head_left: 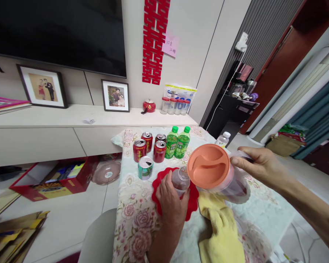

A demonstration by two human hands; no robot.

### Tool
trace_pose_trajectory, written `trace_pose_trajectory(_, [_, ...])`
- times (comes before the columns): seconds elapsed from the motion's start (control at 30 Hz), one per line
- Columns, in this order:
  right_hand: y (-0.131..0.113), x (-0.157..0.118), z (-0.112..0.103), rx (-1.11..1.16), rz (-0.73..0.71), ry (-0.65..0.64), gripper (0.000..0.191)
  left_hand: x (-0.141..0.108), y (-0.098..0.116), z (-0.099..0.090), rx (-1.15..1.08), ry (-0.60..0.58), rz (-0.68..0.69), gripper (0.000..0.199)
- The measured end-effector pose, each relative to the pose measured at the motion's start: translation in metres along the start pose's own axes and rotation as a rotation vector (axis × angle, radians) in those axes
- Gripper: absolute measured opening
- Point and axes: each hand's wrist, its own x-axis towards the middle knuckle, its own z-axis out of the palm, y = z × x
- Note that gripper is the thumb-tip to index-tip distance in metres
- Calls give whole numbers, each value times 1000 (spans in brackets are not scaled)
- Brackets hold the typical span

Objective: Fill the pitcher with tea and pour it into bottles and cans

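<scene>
Two hands occupied: left hand (pixel 170 201), fingers grasping clear plastic bottle (pixel 180 180) on or just over red scalloped plate (pixel 192 205); right hand (pixel 260 164) grasping tilted orange-lidded pitcher (pixel 207 179). Judged step: pouring; next calls for steady alignment.

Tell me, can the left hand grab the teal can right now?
Probably not yet: the left hand holds a clear bottle, though nothing tall appears between that hand and the teal can.
</scene>
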Motion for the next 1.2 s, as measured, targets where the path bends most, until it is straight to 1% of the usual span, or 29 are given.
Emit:
trace_pose_trajectory(0.13, [-6,3,0,-18,-26,-13,69,0,1,0,12,-2,-14,74])
trace_pose_trajectory(0.27, [-9,5,0,-19,-21,-7,69,1,1,0,3,7,-1,74])
trace_pose_trajectory(0.57, [7,2,1,11,-28,18,65,1,0,1,6,19,-3,74])
trace_pose_trajectory(0.77, [7,1,1,26,-33,6,64,1,0,1,-4,19,5,72])
trace_pose_trajectory(1.0, [13,0,0,41,-52,6,62,0,-1,2,0,10,-4,75])
trace_pose_trajectory(1.2, [12,0,0,44,-37,6,62,1,0,1,-7,2,-16,75])
